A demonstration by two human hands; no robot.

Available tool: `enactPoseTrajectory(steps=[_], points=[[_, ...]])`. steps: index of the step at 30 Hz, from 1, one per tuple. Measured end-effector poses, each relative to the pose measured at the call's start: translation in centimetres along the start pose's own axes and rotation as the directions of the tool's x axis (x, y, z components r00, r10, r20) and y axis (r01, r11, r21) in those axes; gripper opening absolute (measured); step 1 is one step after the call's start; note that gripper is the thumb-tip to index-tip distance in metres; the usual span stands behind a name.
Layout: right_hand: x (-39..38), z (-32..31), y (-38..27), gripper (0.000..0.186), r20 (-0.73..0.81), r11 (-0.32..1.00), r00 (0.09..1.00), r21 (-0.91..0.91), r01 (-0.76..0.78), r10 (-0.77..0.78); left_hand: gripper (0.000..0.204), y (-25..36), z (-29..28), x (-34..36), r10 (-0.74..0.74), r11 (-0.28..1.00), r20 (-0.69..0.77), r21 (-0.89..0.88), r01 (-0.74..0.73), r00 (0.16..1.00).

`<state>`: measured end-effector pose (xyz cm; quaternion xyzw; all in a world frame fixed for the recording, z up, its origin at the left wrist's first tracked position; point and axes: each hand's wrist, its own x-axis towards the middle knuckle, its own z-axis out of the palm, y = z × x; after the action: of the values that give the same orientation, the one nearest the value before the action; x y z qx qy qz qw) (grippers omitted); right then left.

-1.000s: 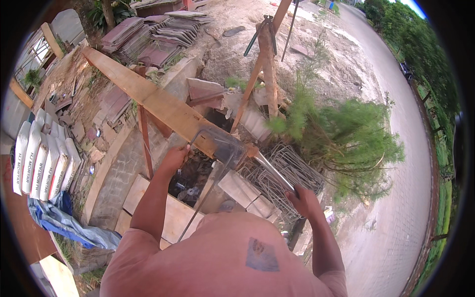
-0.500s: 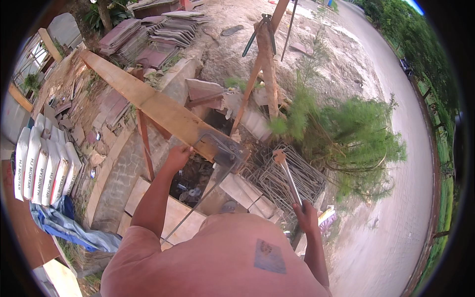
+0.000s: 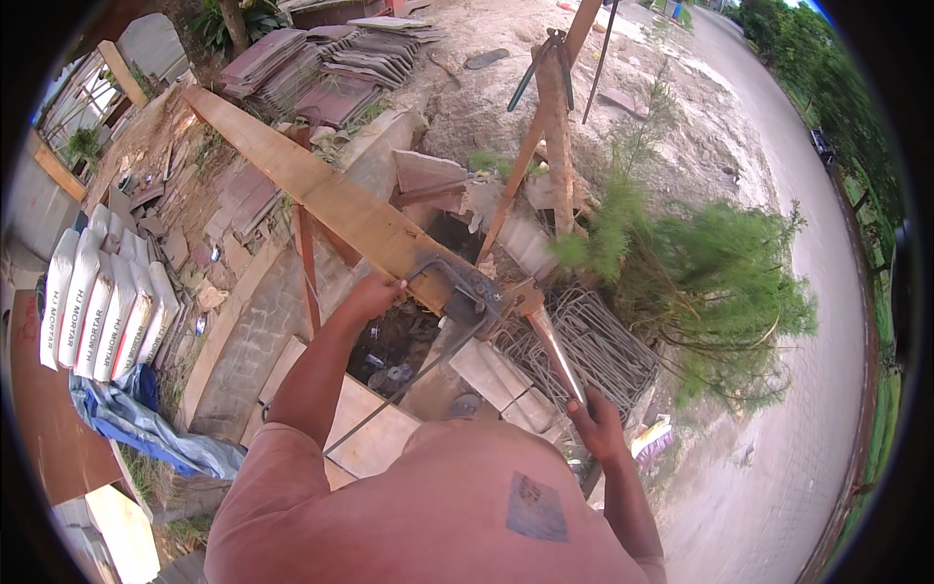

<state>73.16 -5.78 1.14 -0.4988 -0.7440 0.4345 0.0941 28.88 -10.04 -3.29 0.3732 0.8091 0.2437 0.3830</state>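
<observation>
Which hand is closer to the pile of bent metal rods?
Right. In the picture, the right hand overlaps the lower edge of the pile of bent metal rods; the left hand is farther to its left, by the wooden plank.

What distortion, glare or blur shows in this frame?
Head view: the pale grey paved road bows near the fisheye rim; head view: the silver-shafted metal tool in the right hand catches a highlight; head view: the feathery green bush looks soft.

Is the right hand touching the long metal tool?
Touching. The head view shows the right hand wrapped around the near end of the long metal tool, with no gap between them.
</observation>
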Motion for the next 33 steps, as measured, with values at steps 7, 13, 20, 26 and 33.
enactPoseTrajectory(steps=[7, 13, 20, 26, 33], points=[[2.0, 0.8, 2.1, 0.042, 0.081, 0.932, 0.997, -0.362, 0.023, 0.007, 0.039, -1.6, 0.1, 1.4, 0.018, 0.99, 0.032, -0.141, -0.013, 0.999], [2.2, 0.2, 2.0, 0.041, 0.016, 0.981, 0.999, -0.189, -0.032, 0.036, 0.036, -2.0, 0.0, 1.6, 0.038, 0.989, 0.049, -0.145, -0.031, 0.998], [2.8, 0.7, 3.3, 0.04, 0.063, 0.978, 0.994, -0.192, -0.077, 0.09, 0.034, -2.1, 0.1, 2.2, 0.031, 0.998, 0.046, -0.063, -0.028, 0.998], [1.9, 0.3, 1.9, 0.043, 0.036, 0.958, 0.996, -0.28, -0.066, 0.079, 0.039, -4.3, 0.7, 3.9, 0.038, 0.971, 0.088, -0.238, -0.016, 0.995], [3.5, -1.8, 0.7, 0.036, -0.124, 0.945, 0.984, -0.316, 0.082, -0.126, 0.038, -3.3, 0.9, 3.1, 0.106, 0.972, 0.046, -0.215, -0.094, 0.993]])
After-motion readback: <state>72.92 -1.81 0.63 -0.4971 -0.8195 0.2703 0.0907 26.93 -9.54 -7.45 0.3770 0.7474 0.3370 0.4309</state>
